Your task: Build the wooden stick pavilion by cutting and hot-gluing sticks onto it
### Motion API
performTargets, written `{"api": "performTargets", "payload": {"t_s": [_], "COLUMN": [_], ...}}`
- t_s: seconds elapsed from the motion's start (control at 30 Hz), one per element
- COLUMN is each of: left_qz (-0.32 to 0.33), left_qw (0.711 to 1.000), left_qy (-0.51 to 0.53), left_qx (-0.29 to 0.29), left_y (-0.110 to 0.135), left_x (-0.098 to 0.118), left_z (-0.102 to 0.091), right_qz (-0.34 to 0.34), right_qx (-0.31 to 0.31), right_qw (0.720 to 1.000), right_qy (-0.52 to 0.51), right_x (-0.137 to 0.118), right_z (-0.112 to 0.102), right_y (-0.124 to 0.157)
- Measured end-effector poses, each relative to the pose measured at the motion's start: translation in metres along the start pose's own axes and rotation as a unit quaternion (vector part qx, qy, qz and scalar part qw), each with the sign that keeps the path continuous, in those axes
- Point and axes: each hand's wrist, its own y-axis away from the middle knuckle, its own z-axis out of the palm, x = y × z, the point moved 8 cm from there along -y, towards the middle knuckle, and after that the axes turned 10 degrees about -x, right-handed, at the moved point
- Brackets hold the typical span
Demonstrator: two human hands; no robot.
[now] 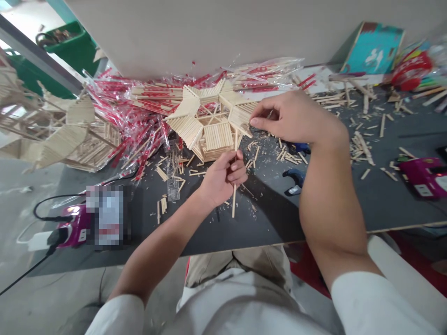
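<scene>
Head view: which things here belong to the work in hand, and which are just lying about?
In use: left hand gripping a wooden stick; right hand at the stick-built hexagonal model.
Lying about: wrapped red-sleeved chopsticks, loose stick offcuts, clear ruler, magenta device, green crate.

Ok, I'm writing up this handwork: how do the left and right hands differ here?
The left hand is curled around an upright wooden stick, while the right hand shows no clear hold, its fingertips at the edge of the stick model. The left hand is lower, over the dark tabletop; the right is higher, beside the model. Both are bare, with white sleeves.
</scene>
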Motion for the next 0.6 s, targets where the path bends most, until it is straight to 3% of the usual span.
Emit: {"api": "performTargets", "payload": {"t_s": [0.17, 0.23, 0.27, 0.33, 0.43, 0.53, 0.6], "left_qz": [-0.003, 0.006, 0.01, 0.03, 0.058, 0.041, 0.026], "left_qw": [0.99, 0.965, 0.939, 0.855, 0.699, 0.572, 0.521], "left_qy": [-0.139, -0.259, -0.341, -0.517, -0.713, -0.819, -0.853], "left_qx": [-0.031, -0.034, -0.034, -0.025, 0.012, 0.029, 0.029], "left_y": [0.022, 0.032, 0.038, 0.049, 0.06, 0.059, 0.054], "left_x": [0.004, 0.013, 0.018, 0.028, 0.038, 0.033, 0.027], "left_z": [0.004, -0.002, -0.006, -0.012, -0.02, -0.026, -0.028], "right_qz": [-0.01, -0.017, -0.02, -0.031, -0.054, -0.058, -0.068], "right_qx": [0.016, 0.019, 0.008, -0.044, -0.11, -0.058, -0.035], "right_qw": [0.999, 0.996, 0.992, 0.981, 0.965, 0.965, 0.962], "right_qy": [-0.028, -0.089, -0.127, -0.188, -0.231, -0.247, -0.261], "right_x": [-0.007, -0.012, -0.014, -0.018, -0.017, -0.006, -0.001], "right_z": [0.0, 0.011, 0.022, 0.053, 0.102, 0.127, 0.139], "right_y": [0.026, 0.041, 0.048, 0.058, 0.063, 0.056, 0.05]}}
